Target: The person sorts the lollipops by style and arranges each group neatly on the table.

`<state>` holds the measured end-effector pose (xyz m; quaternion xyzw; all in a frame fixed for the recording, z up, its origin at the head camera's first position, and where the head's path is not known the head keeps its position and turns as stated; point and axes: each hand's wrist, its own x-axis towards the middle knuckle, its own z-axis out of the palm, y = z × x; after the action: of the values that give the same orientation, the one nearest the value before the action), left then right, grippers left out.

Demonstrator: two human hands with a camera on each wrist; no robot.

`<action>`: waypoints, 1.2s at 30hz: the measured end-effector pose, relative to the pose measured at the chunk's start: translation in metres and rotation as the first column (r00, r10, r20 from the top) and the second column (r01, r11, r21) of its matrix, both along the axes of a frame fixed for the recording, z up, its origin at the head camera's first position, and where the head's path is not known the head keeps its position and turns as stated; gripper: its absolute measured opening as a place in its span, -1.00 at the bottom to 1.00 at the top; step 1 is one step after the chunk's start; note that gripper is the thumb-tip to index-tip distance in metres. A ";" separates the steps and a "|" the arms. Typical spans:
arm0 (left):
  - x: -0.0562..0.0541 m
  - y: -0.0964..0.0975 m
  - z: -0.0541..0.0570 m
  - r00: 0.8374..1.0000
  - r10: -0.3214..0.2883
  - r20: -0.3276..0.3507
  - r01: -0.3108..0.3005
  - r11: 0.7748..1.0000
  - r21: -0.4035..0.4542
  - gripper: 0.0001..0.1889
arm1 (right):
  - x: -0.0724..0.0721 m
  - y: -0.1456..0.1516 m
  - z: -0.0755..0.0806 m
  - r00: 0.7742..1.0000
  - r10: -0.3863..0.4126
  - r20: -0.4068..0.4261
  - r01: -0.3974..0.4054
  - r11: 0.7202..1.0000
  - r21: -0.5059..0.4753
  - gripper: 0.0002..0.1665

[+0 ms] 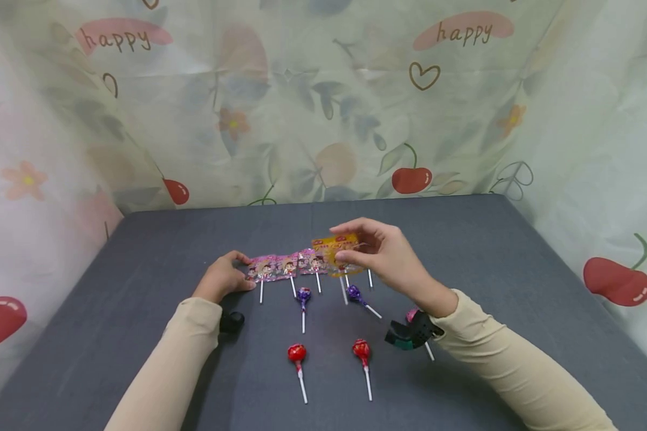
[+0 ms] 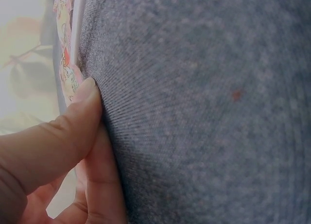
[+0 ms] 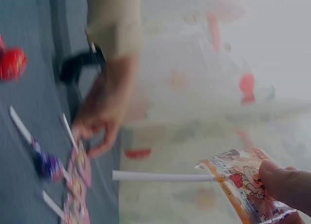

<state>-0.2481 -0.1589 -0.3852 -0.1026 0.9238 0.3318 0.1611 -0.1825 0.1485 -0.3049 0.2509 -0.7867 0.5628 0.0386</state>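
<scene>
A row of flat lollipops in pink wrappers lies across the table, sticks pointing toward me. My left hand is at the row's left end, its thumb and fingers pinching the outer edge of the leftmost pink-wrapped lollipop; in the left wrist view the thumb meets the wrapper edge. Above the row's right part, my right hand pinches a flat lollipop in a clear and orange wrapper. Its white stick juts free. This lollipop partly hides the row behind it, where another stick shows.
Two purple round lollipops lie in front of the row. Two red round lollipops are nearer to me. A pink round lollipop is partly covered by the right wrist camera. Patterned curtains enclose the grey table.
</scene>
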 end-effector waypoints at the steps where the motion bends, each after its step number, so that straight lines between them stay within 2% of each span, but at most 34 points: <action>1: 0.000 0.000 0.000 1.000 -0.002 0.000 0.002 1.000 -0.003 -0.43 | -0.004 0.006 -0.001 1.000 -0.025 -0.006 0.025 1.000 -0.008 -0.61; 8: -0.001 0.001 0.001 1.000 0.013 0.004 -0.013 1.000 0.000 -0.43 | -0.039 0.046 -0.014 0.977 -0.211 0.006 0.211 0.977 0.014 -0.58; 12: 0.000 0.001 0.001 1.000 0.011 0.001 -0.011 1.000 0.004 -0.43 | -0.060 0.067 -0.030 0.954 -0.298 0.040 0.293 0.951 0.100 -0.57; 15: 0.001 0.001 0.000 1.000 0.011 0.006 -0.012 1.000 0.012 -0.43 | -0.072 0.080 -0.045 0.936 -0.344 0.078 0.326 0.928 0.182 -0.57; 21: -0.001 0.001 0.000 1.000 0.018 -0.004 -0.018 1.000 0.003 -0.44 | -0.089 0.099 -0.069 0.904 -0.379 0.200 0.313 0.903 0.295 -0.56; 26: -0.002 0.001 0.000 1.000 0.024 -0.009 -0.024 1.000 -0.004 -0.44 | -0.097 0.106 -0.080 0.857 -0.382 0.346 0.268 0.904 0.333 -0.51; 31: -0.001 0.002 0.000 0.999 0.034 -0.001 -0.034 0.999 -0.002 -0.44 | -0.105 0.110 -0.087 0.815 -0.369 0.446 0.240 0.916 0.320 -0.51; 36: -0.001 0.002 -0.001 0.999 0.033 0.002 -0.033 0.999 0.002 -0.44 | -0.110 0.114 -0.092 0.801 -0.353 0.484 0.215 0.924 0.318 -0.51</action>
<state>-0.2491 -0.1572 -0.3859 -0.1179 0.9215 0.3353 0.1567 -0.2923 0.2627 -0.3968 -0.0337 -0.8587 0.4952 -0.1280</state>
